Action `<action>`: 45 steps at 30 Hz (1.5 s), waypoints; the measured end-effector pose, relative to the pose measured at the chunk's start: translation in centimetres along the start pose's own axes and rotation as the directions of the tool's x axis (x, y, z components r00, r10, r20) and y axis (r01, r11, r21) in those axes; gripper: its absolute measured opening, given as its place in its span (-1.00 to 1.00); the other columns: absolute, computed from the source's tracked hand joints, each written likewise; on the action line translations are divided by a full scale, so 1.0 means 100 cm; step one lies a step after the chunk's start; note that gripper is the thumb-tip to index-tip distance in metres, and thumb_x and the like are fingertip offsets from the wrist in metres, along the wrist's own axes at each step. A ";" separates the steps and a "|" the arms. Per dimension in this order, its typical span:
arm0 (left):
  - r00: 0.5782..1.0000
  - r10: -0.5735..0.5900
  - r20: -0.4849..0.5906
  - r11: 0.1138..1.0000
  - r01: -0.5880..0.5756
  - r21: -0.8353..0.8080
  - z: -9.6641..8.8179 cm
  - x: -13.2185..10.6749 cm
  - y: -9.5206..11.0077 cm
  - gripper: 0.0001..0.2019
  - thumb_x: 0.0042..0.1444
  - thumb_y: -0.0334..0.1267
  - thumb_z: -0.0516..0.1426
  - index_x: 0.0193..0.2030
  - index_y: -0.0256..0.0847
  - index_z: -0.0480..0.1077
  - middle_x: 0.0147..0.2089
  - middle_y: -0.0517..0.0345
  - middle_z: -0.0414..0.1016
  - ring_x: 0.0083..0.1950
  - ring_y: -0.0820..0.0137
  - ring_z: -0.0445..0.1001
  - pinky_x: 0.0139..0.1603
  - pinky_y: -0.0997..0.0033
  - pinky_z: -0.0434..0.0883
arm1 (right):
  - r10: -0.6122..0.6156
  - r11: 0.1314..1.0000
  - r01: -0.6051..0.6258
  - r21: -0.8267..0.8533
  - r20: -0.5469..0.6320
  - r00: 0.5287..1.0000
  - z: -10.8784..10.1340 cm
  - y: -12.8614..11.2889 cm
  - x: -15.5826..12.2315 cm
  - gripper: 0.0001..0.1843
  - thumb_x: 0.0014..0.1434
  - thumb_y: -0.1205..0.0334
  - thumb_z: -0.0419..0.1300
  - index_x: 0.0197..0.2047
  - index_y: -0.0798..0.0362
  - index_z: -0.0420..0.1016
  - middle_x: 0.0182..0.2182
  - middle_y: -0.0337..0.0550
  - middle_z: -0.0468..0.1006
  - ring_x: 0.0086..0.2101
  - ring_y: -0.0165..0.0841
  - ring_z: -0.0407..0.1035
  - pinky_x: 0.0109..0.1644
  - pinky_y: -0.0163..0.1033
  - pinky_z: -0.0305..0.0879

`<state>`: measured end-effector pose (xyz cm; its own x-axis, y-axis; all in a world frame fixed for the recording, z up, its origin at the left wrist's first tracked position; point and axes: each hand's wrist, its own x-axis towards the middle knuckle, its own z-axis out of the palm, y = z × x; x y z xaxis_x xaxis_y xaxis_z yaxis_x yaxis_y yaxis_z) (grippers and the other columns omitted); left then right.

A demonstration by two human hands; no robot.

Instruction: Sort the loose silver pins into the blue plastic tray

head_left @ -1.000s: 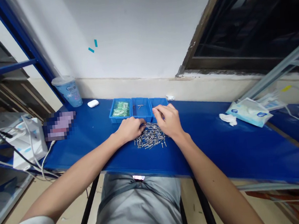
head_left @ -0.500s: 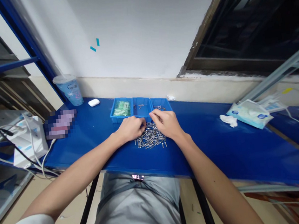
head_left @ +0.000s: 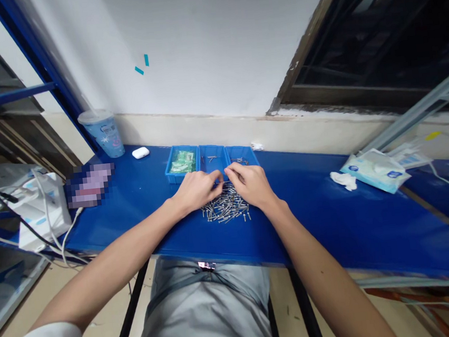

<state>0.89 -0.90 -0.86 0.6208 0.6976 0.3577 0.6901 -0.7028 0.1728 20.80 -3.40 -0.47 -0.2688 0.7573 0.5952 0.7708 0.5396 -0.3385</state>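
A loose pile of slim silvery metal fasteners (head_left: 226, 209), like screws or rivets, lies on the blue table. Over its left back edge my left hand (head_left: 199, 190) is closed, thumb and forefinger brought together. My right hand (head_left: 250, 185) is pinched above the right back part of the pile, its fingertips close to the left ones. Something thin seems to lie between the two sets of fingertips, too small to make out. Just behind the hands stand three joined blue bins: a left bin (head_left: 168, 175) with green-and-white packets, a middle bin (head_left: 213, 164) and a right bin (head_left: 246, 150), each with a few fasteners.
On the left are a blue cup (head_left: 104, 135), a white earbud case (head_left: 140, 153), a blurred-out flat object (head_left: 91, 185) and a white power strip (head_left: 48, 209) with cables. To the right lie a crumpled tissue (head_left: 343, 180) and a tissue pack (head_left: 375, 171). A wall rises behind the table.
My left hand has shifted slightly right and up, its thumb and forefinger now extended toward my right fingertips. My right hand has barely moved.
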 end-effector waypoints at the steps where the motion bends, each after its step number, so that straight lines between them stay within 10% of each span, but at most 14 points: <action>1: 1.000 -0.009 -0.008 1.000 0.008 -0.012 -0.001 0.000 -0.001 -0.72 0.38 -0.16 0.04 -0.04 -0.21 0.53 -0.47 0.09 0.53 -0.47 0.30 0.47 -0.38 0.35 0.28 | 0.005 1.000 -0.005 0.001 0.005 1.000 0.000 0.000 0.000 -0.66 0.46 0.08 0.05 -0.26 -0.01 0.56 -0.56 -0.25 0.48 -0.54 -0.36 0.30 -0.34 -0.23 0.09; 17: 0.979 -0.071 -0.189 0.959 0.015 -0.282 -0.010 0.001 -0.009 -0.74 0.45 -0.11 0.04 0.03 -0.22 0.46 -0.53 0.26 0.46 -0.55 0.44 0.34 -0.40 0.40 0.20 | -0.085 0.994 0.087 0.070 -0.028 0.996 -0.001 0.002 0.002 -0.77 0.48 0.23 0.06 -0.12 0.01 0.56 -0.20 -0.09 0.66 -0.21 -0.25 0.52 -0.10 -0.18 0.31; 30: 0.986 -0.011 -0.169 0.947 -0.043 -0.317 -0.009 0.001 -0.010 -0.72 0.44 -0.14 0.06 -0.04 -0.21 0.56 -0.41 0.17 0.54 -0.46 0.44 0.38 -0.35 0.40 0.23 | -0.134 0.981 0.154 0.117 -0.162 0.978 -0.001 0.003 0.002 -0.79 0.45 0.23 0.13 -0.15 -0.02 0.60 -0.20 -0.10 0.57 -0.20 -0.27 0.50 -0.10 -0.12 0.40; 45: 0.904 0.146 -0.403 0.939 -0.255 -0.231 -0.002 0.003 -0.015 -0.80 0.41 -0.19 0.16 -0.12 -0.21 0.58 -0.17 0.04 0.59 -0.12 0.28 0.52 -0.07 0.26 0.45 | -0.121 0.984 0.125 0.124 -0.040 0.992 0.000 0.001 0.002 -0.76 0.47 0.21 0.09 -0.26 0.01 0.47 -0.34 -0.16 0.57 -0.35 -0.32 0.40 -0.19 -0.18 0.27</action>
<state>0.01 0.30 -0.87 0.5120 0.4718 0.7178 0.4039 -0.8697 0.2836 20.84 -3.24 -0.36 -0.3371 0.6710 0.6604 0.6534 0.6717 -0.3491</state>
